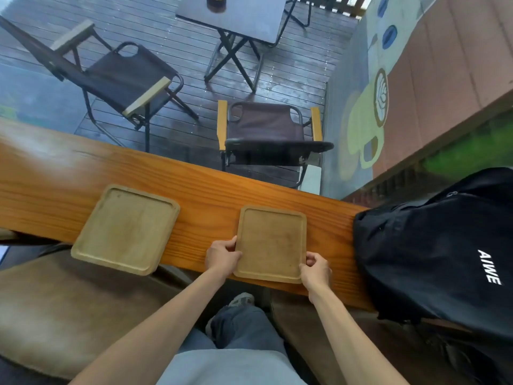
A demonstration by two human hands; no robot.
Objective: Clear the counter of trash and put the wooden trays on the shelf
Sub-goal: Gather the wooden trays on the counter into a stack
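Two empty wooden trays lie on a long orange-brown wooden counter (200,195). The smaller tray (270,243) sits near the counter's front edge, straight ahead of me. My left hand (222,258) grips its left edge and my right hand (315,269) grips its lower right corner, fingers curled over the rim. The larger tray (126,227) rests to the left, its near corner hanging over the counter's front edge, with no hand on it. No trash shows on the counter.
A black backpack (435,254) stands on the counter's right end, close to my right hand. Below the counter are brown seat cushions (69,309) and my legs. Beyond the glass are folding chairs (266,132) and a small table (236,15) on a wet deck.
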